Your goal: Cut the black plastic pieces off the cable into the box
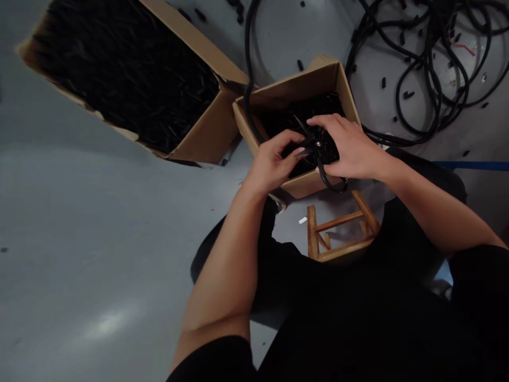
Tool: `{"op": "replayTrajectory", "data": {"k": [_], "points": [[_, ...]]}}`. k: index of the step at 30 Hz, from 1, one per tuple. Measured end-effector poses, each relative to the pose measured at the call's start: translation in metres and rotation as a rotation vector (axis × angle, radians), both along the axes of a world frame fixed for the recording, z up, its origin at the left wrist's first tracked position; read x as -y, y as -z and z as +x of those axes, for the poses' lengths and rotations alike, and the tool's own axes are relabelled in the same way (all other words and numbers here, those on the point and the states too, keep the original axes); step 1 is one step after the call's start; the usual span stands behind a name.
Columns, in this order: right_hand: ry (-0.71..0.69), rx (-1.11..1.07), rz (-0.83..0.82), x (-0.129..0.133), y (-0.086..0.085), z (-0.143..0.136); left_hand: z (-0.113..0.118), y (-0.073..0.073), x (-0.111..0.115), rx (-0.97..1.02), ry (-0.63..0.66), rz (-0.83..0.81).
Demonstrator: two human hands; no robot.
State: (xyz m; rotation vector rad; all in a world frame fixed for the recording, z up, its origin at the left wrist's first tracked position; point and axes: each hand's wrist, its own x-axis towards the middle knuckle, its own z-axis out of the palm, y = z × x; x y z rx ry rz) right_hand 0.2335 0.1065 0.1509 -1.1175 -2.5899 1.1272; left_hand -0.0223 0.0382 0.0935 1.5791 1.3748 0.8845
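Above the small cardboard box point(306, 185), my right hand point(350, 146) holds a pair of scissors point(318, 144) with black looped handles. One handle loop hangs below my fingers, and the blades are spread apart. My left hand point(270, 159) is closed, thumb and fingers pinching around the end of a black hose point(248, 69) close to the blades. The hose comes down from the top of the view and passes behind my left hand. Short black cut pieces point(278, 119) lie inside the small box beneath both hands.
A larger cardboard box point(207, 127) full of short black pieces stands at upper left. Coiled black hose point(429, 79) and scattered pieces lie on the floor at upper right. A small wooden stool point(345, 220) sits between my legs, and a blue strip point(473, 165) is at right.
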Motion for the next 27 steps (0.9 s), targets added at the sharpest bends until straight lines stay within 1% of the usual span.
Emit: {"op": "replayTrajectory", "data": {"k": [4, 8, 12, 16, 23, 27], "points": [[-0.031, -0.011, 0.097, 0.004, 0.001, 0.0, -0.001, -0.001, 0.0, -0.014, 0.042, 0.034], [-0.063, -0.04, 0.154, 0.008, 0.001, -0.001, 0.001, -0.007, 0.001, -0.031, 0.088, 0.014], [-0.057, -0.017, 0.207, 0.012, -0.002, -0.004, 0.003, -0.01, 0.001, -0.035, 0.092, -0.021], [-0.057, -0.012, 0.247, 0.012, -0.003, -0.004, 0.003, -0.01, 0.0, -0.034, 0.091, -0.028], [-0.07, -0.017, 0.218, 0.011, -0.001, -0.003, 0.004, -0.009, -0.001, -0.027, 0.071, -0.029], [-0.013, -0.043, 0.149, 0.009, 0.0, -0.002, 0.003, -0.008, -0.002, -0.014, 0.053, -0.032]]}}
